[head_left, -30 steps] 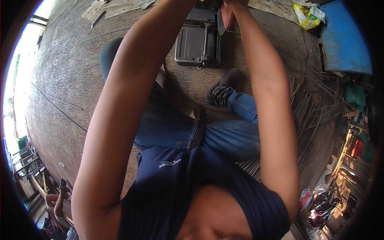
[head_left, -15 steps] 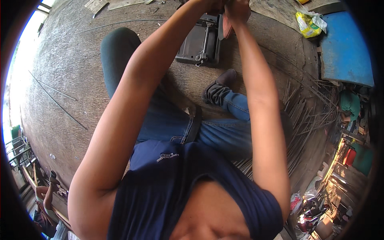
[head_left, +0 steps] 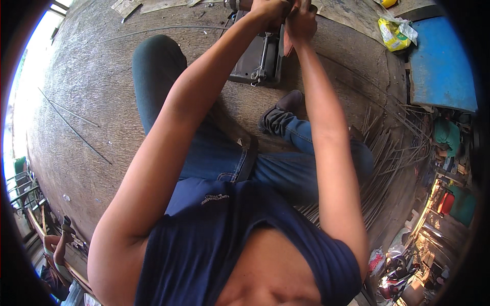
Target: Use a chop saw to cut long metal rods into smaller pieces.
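Observation:
At the top edge of the head view, both my arms stretch away from me over a dark metal machine base [head_left: 253, 71] with a clamp screw [head_left: 264, 58] along it. It looks like a cut-off saw. My left hand [head_left: 273, 11] is closed above the base, and its fingers are partly hidden. Beside it my right hand [head_left: 301, 23] is also closed, touching or nearly touching the left. What either hand grips is hidden by the fingers. Under the right hand shows a reddish flat part [head_left: 288, 43]. A grey cylindrical part [head_left: 233, 4] sits left of my left hand.
I sit with bent legs around the base. Thin metal rods [head_left: 385, 148] lie in a pile at the right. A blue panel [head_left: 441, 61] and a yellow plastic bag [head_left: 393, 35] are at the far right. Two thin rods [head_left: 76, 131] lie on the left floor. Another person's legs [head_left: 56, 247] show lower left.
My hands have come a little nearer and lower in the picture, still close together over the base. The grey cylindrical part has come into view. The picture has shifted slightly.

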Demonstrator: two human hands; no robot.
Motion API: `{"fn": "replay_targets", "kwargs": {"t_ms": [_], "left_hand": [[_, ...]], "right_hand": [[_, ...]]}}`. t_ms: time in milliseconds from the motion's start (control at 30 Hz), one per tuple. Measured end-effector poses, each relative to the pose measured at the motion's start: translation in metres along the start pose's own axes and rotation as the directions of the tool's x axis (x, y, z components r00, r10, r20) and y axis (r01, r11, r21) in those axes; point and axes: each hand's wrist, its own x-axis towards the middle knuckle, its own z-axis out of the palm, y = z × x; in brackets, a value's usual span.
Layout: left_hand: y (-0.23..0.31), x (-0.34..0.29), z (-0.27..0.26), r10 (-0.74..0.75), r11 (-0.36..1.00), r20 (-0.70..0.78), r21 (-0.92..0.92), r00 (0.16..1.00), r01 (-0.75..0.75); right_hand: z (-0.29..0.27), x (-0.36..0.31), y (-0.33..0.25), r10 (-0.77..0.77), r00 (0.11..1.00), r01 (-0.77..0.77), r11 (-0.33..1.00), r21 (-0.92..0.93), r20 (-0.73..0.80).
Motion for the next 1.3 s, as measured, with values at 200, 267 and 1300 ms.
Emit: {"fn": "replay_targets", "kwargs": {"t_ms": [200,267,1300], "left_hand": [[-0.024,0.025,-0.025,0.480,-0.117,0.622,0.744,0.618,-0.658],[-0.025,0.026,-0.024,0.514,0.046,0.597,0.698,0.616,-0.715],[-0.024,-0.030,0.003,0.080,0.997,-0.120,0.033,0.990,-0.077]], "right_hand": [[0.001,-0.003,-0.009,0.004,0.999,-0.008,0.996,0.088,0.048],[-0.002,-0.005,-0.015,-0.008,0.999,0.004,0.994,0.110,0.032],[-0.006,-0.023,0.003,0.030,0.999,-0.034,0.989,0.144,0.027]]}}
